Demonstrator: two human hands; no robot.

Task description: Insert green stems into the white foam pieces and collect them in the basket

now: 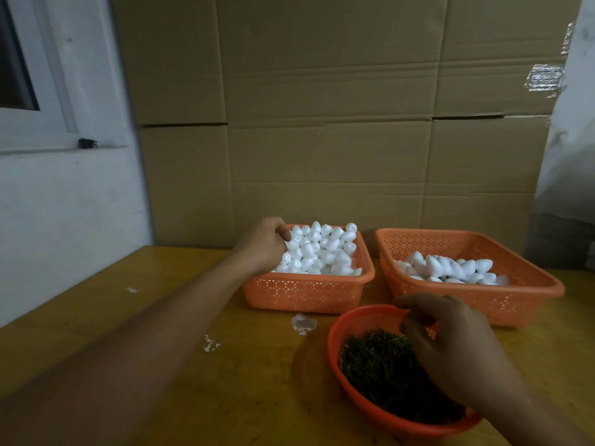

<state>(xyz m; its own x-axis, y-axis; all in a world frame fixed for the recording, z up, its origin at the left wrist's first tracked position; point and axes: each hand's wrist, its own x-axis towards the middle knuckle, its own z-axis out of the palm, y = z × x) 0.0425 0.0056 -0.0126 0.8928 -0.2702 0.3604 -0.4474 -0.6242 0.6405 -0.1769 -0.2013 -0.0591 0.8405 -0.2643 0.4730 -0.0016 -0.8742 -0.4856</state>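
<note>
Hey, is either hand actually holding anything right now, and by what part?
Cannot be told. The left hand curls into the foam pieces; the right hand curls over the green stems, fingertips hidden.

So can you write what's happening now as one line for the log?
left hand: reaching into foam pieces | right hand: over green stems in round basket | grip: unclear | right basket: part full

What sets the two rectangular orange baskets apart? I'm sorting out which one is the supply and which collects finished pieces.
The left basket is heaped with white foam pieces up to its rim; the right basket holds only a low layer. The left hand reaches into the left basket; no hand is in the right one. The right basket looks wider and sits at an angle. Both are orange, perforated plastic on the wooden table.
</note>
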